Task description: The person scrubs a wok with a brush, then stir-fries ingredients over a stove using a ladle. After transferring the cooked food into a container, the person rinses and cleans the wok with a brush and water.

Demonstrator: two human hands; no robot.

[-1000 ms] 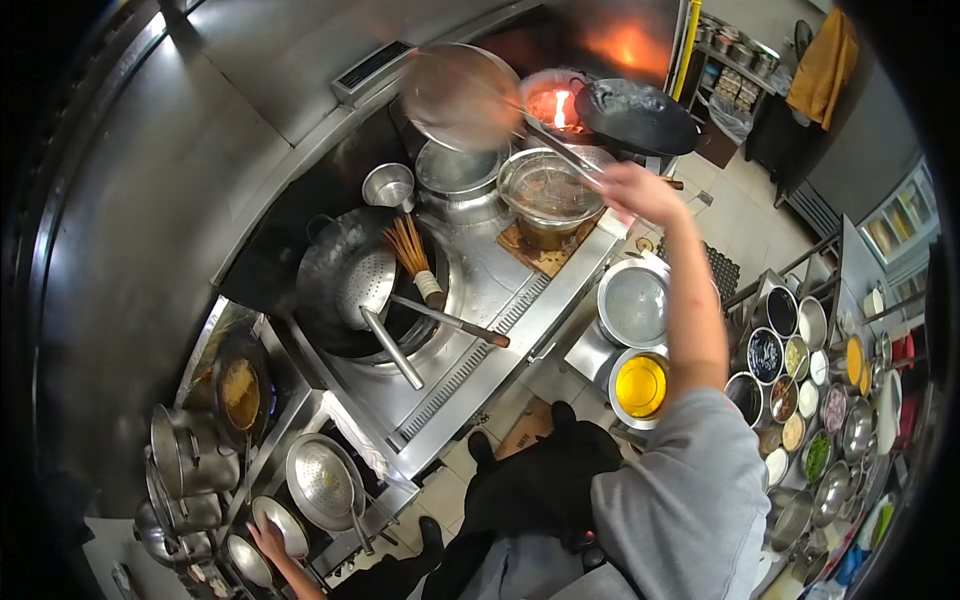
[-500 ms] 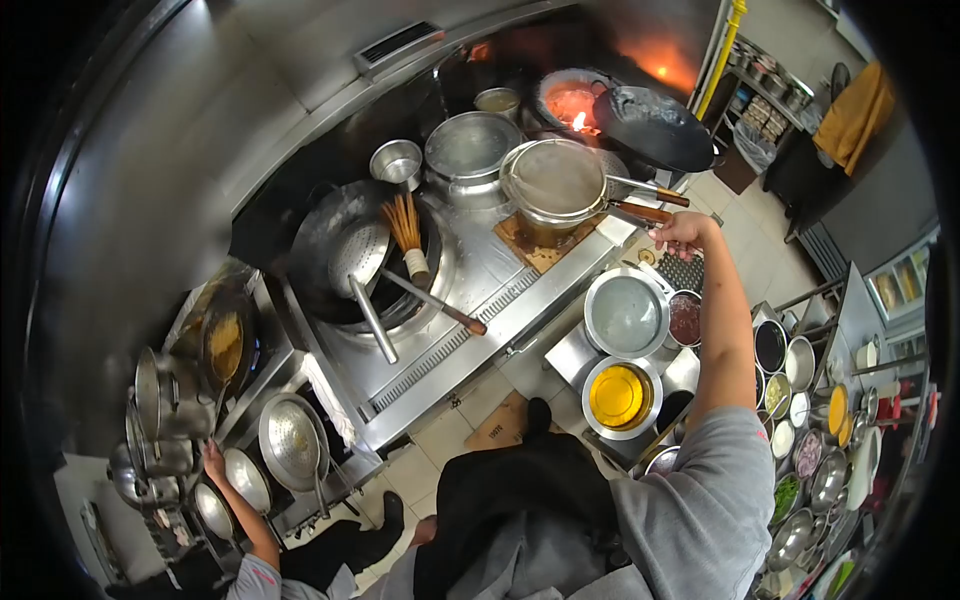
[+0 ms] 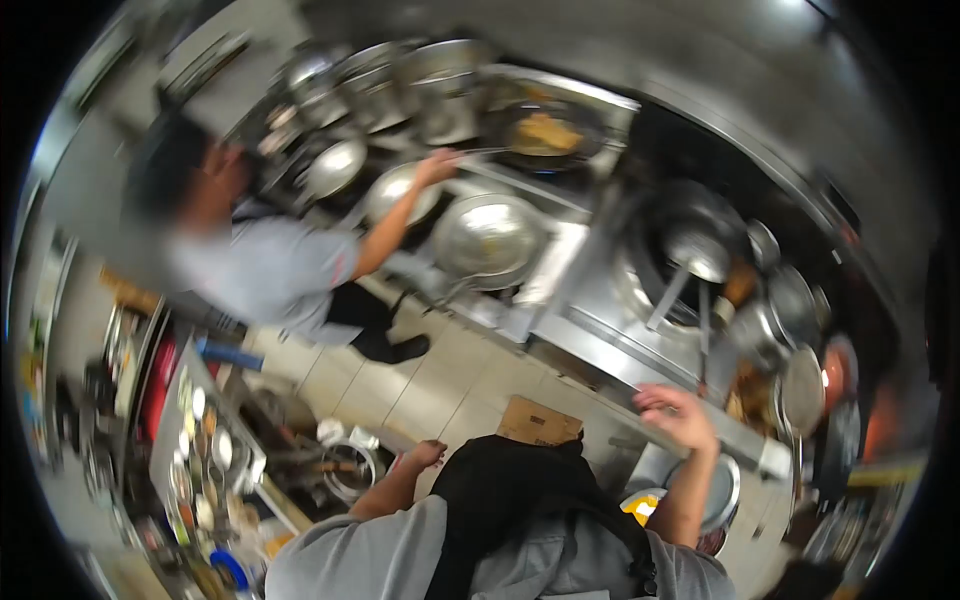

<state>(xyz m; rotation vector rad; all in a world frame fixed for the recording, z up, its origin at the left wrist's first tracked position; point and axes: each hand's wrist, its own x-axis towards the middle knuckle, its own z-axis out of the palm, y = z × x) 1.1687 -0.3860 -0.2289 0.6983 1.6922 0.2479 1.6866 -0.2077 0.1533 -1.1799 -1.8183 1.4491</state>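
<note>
My right hand (image 3: 675, 415) hangs in the air before the front edge of the steel range (image 3: 620, 350), fingers apart and holding nothing. Below its forearm are a pot of yellow liquid (image 3: 640, 506) and a wide metal bowl (image 3: 722, 490), both partly covered by the arm. My left hand (image 3: 428, 453) is low beside my black apron (image 3: 510, 485), fingers loosely curled with nothing seen in them; it is slightly blurred. On the range, a large wok (image 3: 650, 240) holds a perforated ladle (image 3: 698, 248) and a bamboo brush (image 3: 738, 285).
A co-worker (image 3: 270, 265) stands at the left, one hand (image 3: 437, 167) at the handle of a wok with yellow food (image 3: 545, 133). A cardboard piece (image 3: 540, 420) lies on the tiled floor. A counter of ingredients (image 3: 200, 450) is at lower left; a strainer (image 3: 802, 390) sits at right.
The view has swung left, bringing the co-worker and left counter into sight. My right hand has moved away from the strainer's wooden handle. My left hand has come into view.
</note>
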